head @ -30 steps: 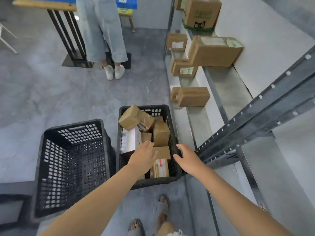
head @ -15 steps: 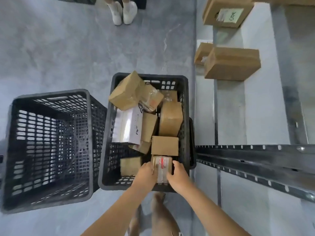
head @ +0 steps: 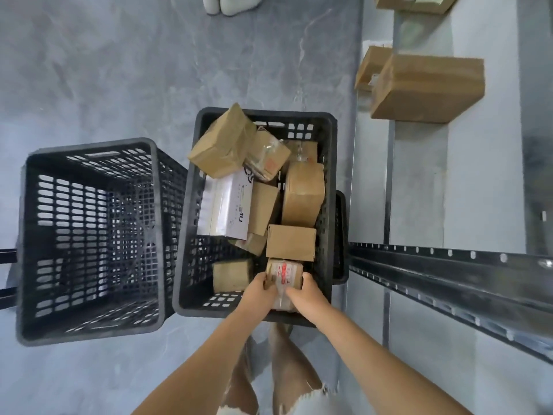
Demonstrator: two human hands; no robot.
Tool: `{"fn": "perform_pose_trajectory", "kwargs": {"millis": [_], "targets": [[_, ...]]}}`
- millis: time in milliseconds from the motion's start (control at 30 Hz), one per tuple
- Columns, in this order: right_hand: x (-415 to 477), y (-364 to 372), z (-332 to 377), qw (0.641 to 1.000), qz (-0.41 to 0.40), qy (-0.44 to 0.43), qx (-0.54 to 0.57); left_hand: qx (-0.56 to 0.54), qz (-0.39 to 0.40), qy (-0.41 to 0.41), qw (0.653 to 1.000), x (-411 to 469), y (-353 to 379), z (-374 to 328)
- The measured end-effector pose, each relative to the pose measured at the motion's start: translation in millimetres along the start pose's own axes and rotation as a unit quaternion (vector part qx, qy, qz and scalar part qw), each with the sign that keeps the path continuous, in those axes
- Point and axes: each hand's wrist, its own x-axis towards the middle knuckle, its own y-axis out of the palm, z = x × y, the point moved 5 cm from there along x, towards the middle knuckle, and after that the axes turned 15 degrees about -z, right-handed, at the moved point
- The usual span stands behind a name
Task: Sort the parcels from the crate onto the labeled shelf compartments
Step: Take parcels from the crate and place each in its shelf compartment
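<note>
A black plastic crate (head: pixel 327 163) on the floor holds several cardboard parcels and one white box (head: pixel 230 205). At its near end, a small brown parcel with a red-printed label (head: pixel 284 272) is gripped from both sides. My left hand (head: pixel 258 290) holds its left edge and my right hand (head: pixel 306 296) its right edge, fingers curled round it. To the right stands the metal shelf (head: pixel 419 181) with two brown boxes (head: pixel 428 88) on it.
A second black crate (head: pixel 89 235) stands left of the first, with nothing seen inside. A dark perforated shelf beam (head: pixel 449 274) juts across at the right. Another person's white shoes (head: pixel 230 3) show at the top. My legs are below the crate.
The view has tilted further down over the crate. Both hands, open above the parcels a second ago, have dropped into the near end and closed on the small labelled parcel.
</note>
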Motion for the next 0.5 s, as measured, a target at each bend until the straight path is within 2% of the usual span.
{"fn": "perform_pose_trajectory", "kwargs": {"millis": [300, 500], "targets": [[-96.4, -54.1, 62.3, 0.991, -0.002, -0.104, 0.081, -0.118, -0.045, 0.048, 0.991, -65.3, -91.1, -41.6], [-149.8, -103.1, 110.6, 0.975, -0.043, -0.153, 0.156, -0.192, -0.074, 0.147, 0.967, -117.4, -156.9, -96.0]]}}
